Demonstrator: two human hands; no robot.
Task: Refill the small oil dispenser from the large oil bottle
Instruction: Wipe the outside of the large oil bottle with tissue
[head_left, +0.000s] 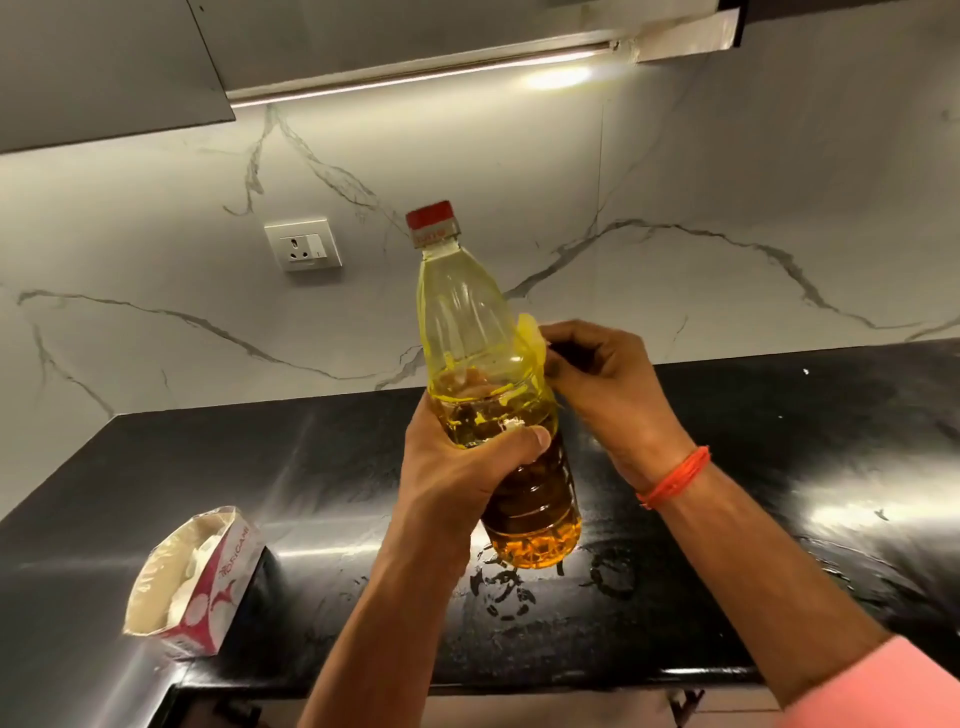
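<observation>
The large oil bottle (478, 332) is clear plastic with a red cap, about half full of golden oil, and is held tilted slightly above the black countertop (779, 467). My left hand (462, 467) grips its middle, thumb across the front. My right hand (608, 389), with an orange thread at the wrist, pinches the yellow wrapper (532, 338) at the bottle's right shoulder. The cap is on. No small oil dispenser is in view.
An open white and red tissue box (192, 577) lies on the counter at the left front. A wall socket (304, 244) sits on the marble backsplash. Wet smears mark the counter below the bottle. Cabinets with a light strip hang overhead.
</observation>
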